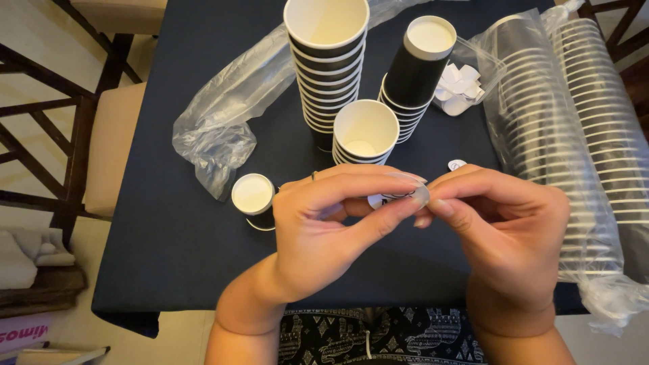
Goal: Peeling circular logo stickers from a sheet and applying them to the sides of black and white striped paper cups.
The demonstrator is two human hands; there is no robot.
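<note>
Pinching a small round sticker (420,196) between them, the left hand (324,226) and the right hand (503,233) meet fingertip to fingertip above the near edge of the table (176,230). Both hands are closed on the sticker: the left thumb and forefinger grip one side, the right thumb and forefinger the other. A white piece with dark marks, partly hidden behind the left fingers, looks like its backing; whether the two are already apart cannot be told.

Assessment of the step: the peel is best done by lifting one edge with a nail and drawing it back slowly, keeping the sticker flat so it does not curl onto itself or onto a fingertip.

Surface: a dark cloth covers the table. On it stand a tall stack of cups (328,64), a short stack (365,132) just in front of it, and an upturned stack (416,71) to the right. A single upturned cup (253,201) sits just beside the left hand. A loose sticker (457,164) lies near the right hand, and a heap of white scraps (458,88) lies further back. A long sleeve of cups in clear plastic (581,135) lies along the right side; an empty plastic sleeve (226,118) trails to the left.

Room: wooden chairs (61,128) with pale seats stand to the left, on a light floor.
</note>
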